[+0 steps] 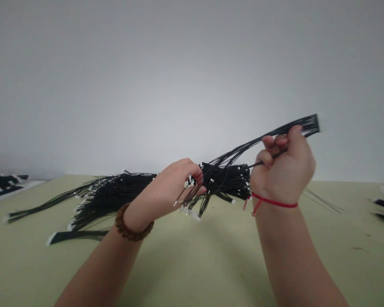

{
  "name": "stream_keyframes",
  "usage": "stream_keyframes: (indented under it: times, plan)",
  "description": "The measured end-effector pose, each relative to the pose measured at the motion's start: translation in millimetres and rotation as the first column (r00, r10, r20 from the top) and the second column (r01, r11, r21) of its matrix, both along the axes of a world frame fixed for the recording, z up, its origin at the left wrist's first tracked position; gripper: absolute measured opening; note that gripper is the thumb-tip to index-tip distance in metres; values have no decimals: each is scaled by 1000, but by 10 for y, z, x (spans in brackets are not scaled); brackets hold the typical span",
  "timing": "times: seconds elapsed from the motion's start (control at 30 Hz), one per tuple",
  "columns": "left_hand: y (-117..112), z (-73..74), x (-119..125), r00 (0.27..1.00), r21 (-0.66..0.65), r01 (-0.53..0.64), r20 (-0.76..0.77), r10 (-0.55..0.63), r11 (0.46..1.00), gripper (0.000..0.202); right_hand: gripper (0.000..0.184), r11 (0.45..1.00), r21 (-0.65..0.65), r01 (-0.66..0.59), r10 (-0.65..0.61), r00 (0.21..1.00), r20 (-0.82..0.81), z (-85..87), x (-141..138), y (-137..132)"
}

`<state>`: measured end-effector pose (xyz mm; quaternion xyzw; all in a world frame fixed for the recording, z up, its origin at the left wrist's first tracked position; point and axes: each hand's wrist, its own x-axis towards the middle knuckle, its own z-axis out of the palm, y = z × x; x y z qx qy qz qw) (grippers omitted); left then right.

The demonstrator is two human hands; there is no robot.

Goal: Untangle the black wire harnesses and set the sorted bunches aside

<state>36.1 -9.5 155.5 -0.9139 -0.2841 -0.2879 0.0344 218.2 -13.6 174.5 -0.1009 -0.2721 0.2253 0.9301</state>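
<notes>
You held black wires just above the table point(192, 264).
The wire bundle point(115, 196) was light, limp and quick to tangle, so it was best gripped mid-length, clear of the small white end plugs. Your left hand point(173, 187) was closed around its middle. Your right hand point(284, 170) was fisted on a few strands point(309, 124) slanting upward. No writing was readable.

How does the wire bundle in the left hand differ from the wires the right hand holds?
The left hand grips a thick bundle, roughly level, fanning leftward onto the table; the right hand grips a thin sheaf, rising up-right, clear of the table. Both are black wires.
</notes>
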Motion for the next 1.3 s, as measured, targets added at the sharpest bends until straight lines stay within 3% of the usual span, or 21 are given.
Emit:
stream_keyframes:
  times: [0.23,0.43,0.57,0.7,0.83,0.9,0.97,1.03,1.13,1.2,1.3]
  plan:
    - [-120,34,10,998,-86,18,-61,-24,996,28,19,999,23,33,-33,999,6,-8,21,26]
    - [-67,-79,11,997,7,38,-60,-38,999,26,19,999,20,27,-27,1000,-3,-3,13,25]
    - [-35,-63,17,997,10,-65,-33,65,998,14,20,1000,25,14,-14,1000,7,14,26,6]
    - [16,-12,12,990,-136,-140,14,144,981,22,23,998,23,-52,51,999,15,36,71,-23]
    - [86,-16,-14,944,-408,-31,288,161,912,21,25,993,16,-114,112,990,82,33,118,-14]
    - [114,-25,-40,893,-440,3,405,196,898,19,24,988,4,-152,150,979,138,22,134,7]
    - [127,-26,-73,885,-358,-91,400,240,929,17,22,979,-26,-204,205,959,198,10,137,28]
    - [129,-22,-98,902,-185,-281,283,325,942,17,19,963,-66,-259,268,931,248,-4,121,40]
    - [127,-21,-91,887,70,-459,90,453,886,12,16,943,-129,-307,333,877,347,-35,49,39]
    - [127,-31,-52,909,114,-416,48,413,902,10,15,938,-169,-303,347,825,445,-61,-23,30]
    - [116,-49,24,972,42,-215,108,210,976,10,14,935,-213,-282,354,766,537,-96,-119,17]
